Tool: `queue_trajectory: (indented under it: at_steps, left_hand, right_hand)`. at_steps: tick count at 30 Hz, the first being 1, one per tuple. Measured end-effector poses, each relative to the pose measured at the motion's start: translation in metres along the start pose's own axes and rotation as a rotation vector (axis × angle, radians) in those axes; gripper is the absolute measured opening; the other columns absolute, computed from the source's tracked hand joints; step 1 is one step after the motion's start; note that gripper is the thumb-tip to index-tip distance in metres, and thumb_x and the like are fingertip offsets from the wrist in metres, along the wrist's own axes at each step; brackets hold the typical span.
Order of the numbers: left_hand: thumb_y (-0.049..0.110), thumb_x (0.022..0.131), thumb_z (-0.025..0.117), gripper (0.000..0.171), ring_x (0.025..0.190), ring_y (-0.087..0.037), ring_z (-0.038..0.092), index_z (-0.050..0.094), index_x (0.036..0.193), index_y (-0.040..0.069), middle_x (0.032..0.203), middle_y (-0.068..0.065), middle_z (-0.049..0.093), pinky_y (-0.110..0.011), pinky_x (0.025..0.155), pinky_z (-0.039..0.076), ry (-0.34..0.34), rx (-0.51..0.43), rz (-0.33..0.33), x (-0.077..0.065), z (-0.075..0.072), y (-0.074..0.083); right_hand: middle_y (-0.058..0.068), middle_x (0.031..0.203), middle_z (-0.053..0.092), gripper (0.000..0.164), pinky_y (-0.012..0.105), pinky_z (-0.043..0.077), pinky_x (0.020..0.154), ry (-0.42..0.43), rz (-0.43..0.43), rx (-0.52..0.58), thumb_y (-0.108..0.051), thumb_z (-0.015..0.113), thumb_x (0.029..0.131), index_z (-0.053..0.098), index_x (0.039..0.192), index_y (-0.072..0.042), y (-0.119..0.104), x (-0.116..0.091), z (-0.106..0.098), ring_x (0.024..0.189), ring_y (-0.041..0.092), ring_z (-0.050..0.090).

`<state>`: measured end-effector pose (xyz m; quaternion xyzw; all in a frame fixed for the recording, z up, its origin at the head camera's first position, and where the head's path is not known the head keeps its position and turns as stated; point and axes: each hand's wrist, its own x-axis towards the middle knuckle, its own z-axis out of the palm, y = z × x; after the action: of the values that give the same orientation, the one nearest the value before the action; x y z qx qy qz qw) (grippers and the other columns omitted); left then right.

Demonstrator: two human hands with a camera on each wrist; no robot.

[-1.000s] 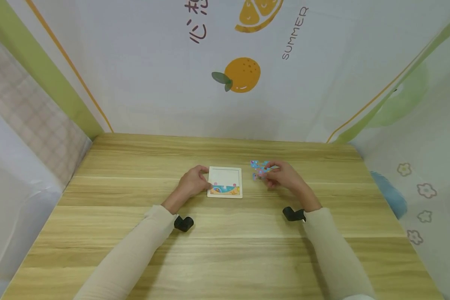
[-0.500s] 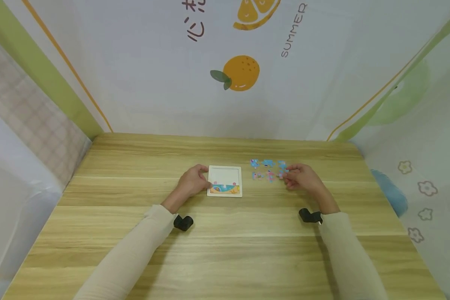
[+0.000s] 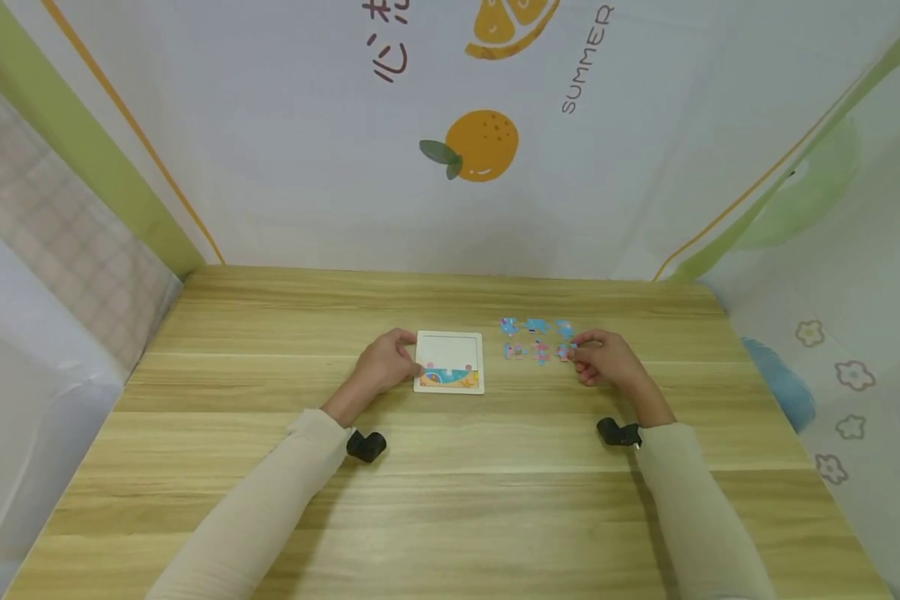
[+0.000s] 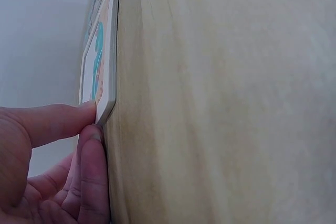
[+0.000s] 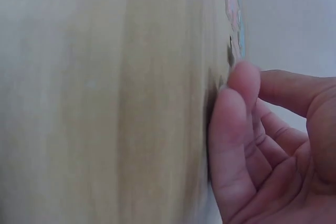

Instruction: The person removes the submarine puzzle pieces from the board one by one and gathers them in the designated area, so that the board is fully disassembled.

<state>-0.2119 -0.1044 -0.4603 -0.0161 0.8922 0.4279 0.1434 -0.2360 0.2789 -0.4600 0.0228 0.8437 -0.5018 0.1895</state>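
Board, pinched at its left edge by your left hand, has only its bottom strip filled, leaving six pieces to its right, where your right hand touches one, grip unclear.

Puzzle pieces right of tray

So the white printed sheet at the back had the word SUMMER running up it at a slant. Left of that you could read the Chinese character 心, and a second character above it got chopped by the head view's top edge.
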Motion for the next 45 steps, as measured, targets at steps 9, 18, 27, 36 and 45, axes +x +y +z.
queue_trajectory:
  at_steps: [9,18,27,36,45]
  left_hand:
    - [0.015,0.080,0.077,0.056,0.074,-0.018,0.054,0.055,0.132,0.009,0.093,-0.006,0.060,-0.028,0.062,0.042,0.004,-0.004,-0.002,0.000,0.000,0.000]
    - [0.015,0.080,0.077,0.056,0.074,-0.018,0.054,0.055,0.131,0.008,0.093,-0.006,0.060,-0.028,0.062,0.042,0.005,-0.005,-0.005,0.000,0.000,0.001]
    - [0.016,0.080,0.077,0.056,0.074,-0.018,0.055,0.055,0.131,0.009,0.093,-0.006,0.060,-0.029,0.062,0.042,-0.001,-0.002,-0.005,0.000,-0.001,0.001]
    - [0.016,0.080,0.077,0.056,0.075,-0.018,0.056,0.055,0.131,0.008,0.093,-0.005,0.060,-0.029,0.063,0.042,0.007,0.001,0.001,-0.001,-0.001,0.000]
    - [0.015,0.080,0.076,0.055,0.075,-0.019,0.055,0.055,0.131,0.006,0.092,-0.006,0.060,-0.029,0.064,0.043,0.001,0.000,0.022,-0.003,-0.001,0.001]
  right_hand:
    - [0.004,0.069,0.058,0.041,0.028,0.055,0.055,0.015,0.021,-0.012,-0.016,0.063,0.095,0.049,0.125,0.007,0.001,0.001,-0.003,0.054,0.012,0.060]
    - [0.005,0.069,0.058,0.039,0.027,0.053,0.053,0.019,0.018,0.006,-0.013,0.062,0.094,0.048,0.125,0.007,-0.001,0.001,-0.002,0.053,0.011,0.058]
    - [0.007,0.070,0.060,0.036,0.028,0.053,0.054,0.013,0.024,0.024,-0.016,0.053,0.099,0.049,0.127,0.006,-0.008,-0.002,0.000,0.053,0.014,0.058]
    - [0.008,0.066,0.064,0.037,0.031,0.056,0.055,0.005,-0.086,-0.093,-0.022,0.057,0.098,0.055,0.124,0.004,-0.034,0.002,0.019,0.052,0.014,0.061]
    - [0.008,0.067,0.062,0.034,0.033,0.056,0.056,-0.057,-0.134,-0.093,-0.021,0.059,0.097,0.059,0.121,0.003,-0.055,0.009,0.055,0.052,0.016,0.062]
